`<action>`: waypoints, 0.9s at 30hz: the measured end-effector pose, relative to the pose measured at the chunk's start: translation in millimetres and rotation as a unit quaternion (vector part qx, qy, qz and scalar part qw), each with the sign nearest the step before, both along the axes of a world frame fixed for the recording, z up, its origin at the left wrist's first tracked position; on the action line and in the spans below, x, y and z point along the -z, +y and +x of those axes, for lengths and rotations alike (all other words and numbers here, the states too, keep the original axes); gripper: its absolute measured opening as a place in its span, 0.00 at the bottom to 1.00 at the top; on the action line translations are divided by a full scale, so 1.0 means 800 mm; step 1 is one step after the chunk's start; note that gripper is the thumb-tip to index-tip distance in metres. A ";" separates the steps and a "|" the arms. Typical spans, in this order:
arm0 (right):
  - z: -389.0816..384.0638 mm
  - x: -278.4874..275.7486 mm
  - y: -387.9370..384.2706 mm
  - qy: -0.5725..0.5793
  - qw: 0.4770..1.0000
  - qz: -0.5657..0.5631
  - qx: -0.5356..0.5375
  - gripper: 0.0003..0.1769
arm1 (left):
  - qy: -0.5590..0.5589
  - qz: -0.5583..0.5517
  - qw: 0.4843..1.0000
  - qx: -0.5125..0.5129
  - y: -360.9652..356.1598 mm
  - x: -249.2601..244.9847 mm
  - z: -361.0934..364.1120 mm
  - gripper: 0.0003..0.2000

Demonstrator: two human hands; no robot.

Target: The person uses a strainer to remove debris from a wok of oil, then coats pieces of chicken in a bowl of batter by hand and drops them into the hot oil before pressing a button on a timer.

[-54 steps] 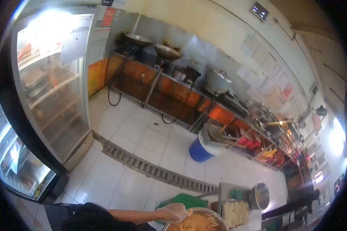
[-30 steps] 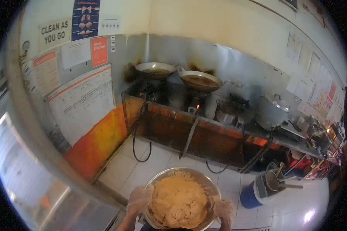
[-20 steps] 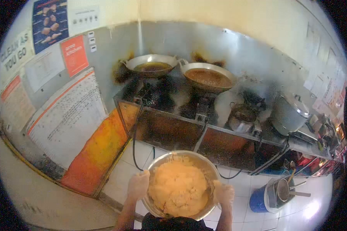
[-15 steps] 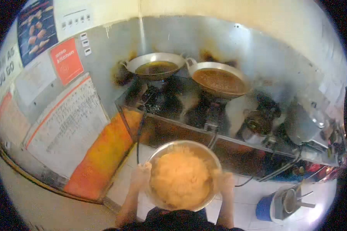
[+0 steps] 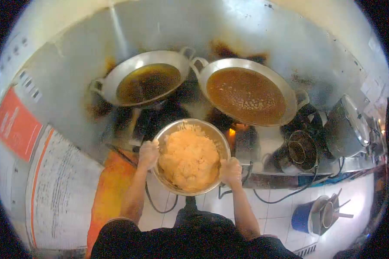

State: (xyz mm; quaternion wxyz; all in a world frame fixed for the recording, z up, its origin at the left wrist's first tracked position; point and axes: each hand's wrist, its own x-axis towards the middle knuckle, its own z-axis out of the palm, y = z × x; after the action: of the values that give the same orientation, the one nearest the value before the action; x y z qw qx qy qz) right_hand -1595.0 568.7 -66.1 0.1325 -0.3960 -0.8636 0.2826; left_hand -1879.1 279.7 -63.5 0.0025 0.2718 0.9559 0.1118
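Between my two hands is a round metal bowl (image 5: 224, 144), heaped with an orange, lumpy batter-like mass (image 5: 189, 157). Gripping its left rim is my left hand (image 5: 149, 154), fingers closed over the edge. On the opposite side my right hand (image 5: 231, 172) is closed on the right rim. Some pale orange residue coats both hands. The bowl is held in front of the stove, overlapping its front edge in this view. Just beyond it sit two wide pans, the left pan (image 5: 112, 82) with dark yellowish oil and the right pan (image 5: 291, 97) with brown, bubbling oil.
A flame (image 5: 232, 131) shows under the right pan. Farther right on the stove stand a dark pot (image 5: 302, 151) and a large metal lid-like vessel (image 5: 348, 125). Black hoses hang below the front edge. A blue bucket (image 5: 301, 218) with metal tools stands on the tiled floor.
My hands and the bowl have moved forward to the stove. The view has tipped down and come closer, so both pans look larger.
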 end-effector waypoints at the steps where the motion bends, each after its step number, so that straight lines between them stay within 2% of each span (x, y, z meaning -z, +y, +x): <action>1: -0.007 -0.045 0.005 0.011 0.997 -0.069 0.014 0.18 | -0.001 0.009 1.000 -0.019 0.014 0.003 -0.008 0.16; 3: -0.028 -0.110 0.002 0.040 0.974 -0.216 0.063 0.16 | 0.000 0.015 0.999 -0.041 0.022 0.018 -0.045 0.16; 4: -0.038 -0.076 0.013 0.113 0.947 -0.291 0.075 0.13 | -0.016 0.027 0.998 -0.046 0.034 0.014 -0.061 0.17; 7: 0.014 -0.019 0.028 0.104 0.970 -0.211 0.069 0.24 | -0.128 0.124 0.979 -0.103 0.064 -0.009 -0.078 0.21; 8: 0.051 0.004 0.026 0.157 0.981 -0.070 0.093 0.25 | -0.173 0.156 0.964 -0.127 0.075 -0.024 -0.080 0.22; 10: 0.142 0.009 0.051 0.237 0.902 -0.264 0.247 0.17 | -0.255 0.204 0.927 -0.184 0.084 -0.054 -0.066 0.25; 11: 0.189 0.006 0.069 0.281 0.840 -0.353 0.301 0.13 | -0.243 0.213 0.927 -0.190 0.074 -0.050 -0.075 0.25; 12: 0.256 0.049 0.111 0.305 0.869 -0.244 0.304 0.23 | -0.231 0.220 0.931 -0.178 0.067 -0.039 -0.075 0.25; 14: 0.303 0.019 0.144 0.438 0.757 -0.295 0.386 0.36 | -0.202 0.229 0.935 -0.180 0.039 -0.024 -0.065 0.25; 15: 0.293 -0.067 0.156 0.528 0.579 -0.432 0.447 0.40 | -0.192 0.232 0.936 -0.183 0.026 -0.013 -0.053 0.25; 16: 0.290 -0.085 0.178 0.535 0.616 -0.417 0.401 0.42 | -0.178 0.236 0.937 -0.188 0.014 -0.004 -0.048 0.25; 18: 0.269 -0.150 0.211 0.564 0.589 -0.456 0.357 0.43 | -0.152 0.241 0.938 -0.197 -0.013 0.014 -0.030 0.25; 20: 0.261 -0.168 0.251 0.517 0.648 -0.458 0.321 0.37 | -0.126 0.242 0.939 -0.209 -0.039 0.034 -0.010 0.25; 21: 0.277 -0.123 0.298 0.436 0.758 -0.400 0.275 0.33 | -0.111 0.240 0.940 -0.218 -0.054 0.047 0.001 0.25; 23: 0.298 -0.106 0.333 0.296 0.863 -0.362 0.191 0.25 | -0.066 0.230 0.943 -0.233 -0.084 0.066 0.027 0.25; 25: 0.308 -0.166 0.327 0.184 0.886 -0.407 0.124 0.16 | -0.014 0.218 0.944 -0.249 -0.115 0.091 0.058 0.24; 26: 0.306 -0.202 0.312 0.051 0.939 -0.316 0.122 0.12 | 0.009 0.204 0.945 -0.257 -0.125 0.104 0.079 0.24; 27: 0.303 -0.237 0.297 -0.090 0.963 -0.225 0.117 0.09 | 0.027 0.189 0.946 -0.264 -0.138 0.122 0.101 0.24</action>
State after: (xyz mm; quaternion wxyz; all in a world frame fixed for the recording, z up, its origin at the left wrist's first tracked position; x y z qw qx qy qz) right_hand -1352.4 806.3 123.3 -0.0061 -0.5379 -0.7334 0.4157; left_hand -1798.6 169.4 -160.7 -0.1042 0.0083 0.9544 0.2795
